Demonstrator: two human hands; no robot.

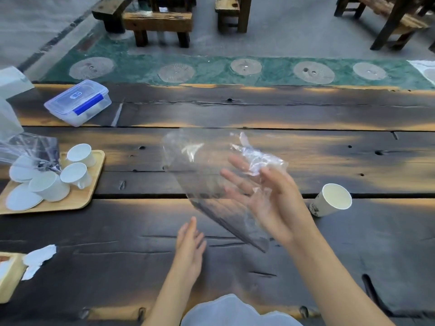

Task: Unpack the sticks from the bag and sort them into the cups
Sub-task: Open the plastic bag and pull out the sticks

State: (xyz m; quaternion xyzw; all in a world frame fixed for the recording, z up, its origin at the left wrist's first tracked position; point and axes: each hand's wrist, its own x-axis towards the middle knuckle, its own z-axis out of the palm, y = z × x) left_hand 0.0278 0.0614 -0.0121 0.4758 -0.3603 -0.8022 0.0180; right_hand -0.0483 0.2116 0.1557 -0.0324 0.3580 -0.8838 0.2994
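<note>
Bag in right hand, long axis slanting up-left.

Dark scorched-plank bench, grey concrete floor, green mat with round stone discs, wooden stools beyond, soft daylight

No text, brand or number can be read. The lidded plastic box in the upper left of the frame carries a small blue mark on its lid, too small to make out. The paper cup at the right has a dark printed pattern on its side, likewise illegible.
</note>
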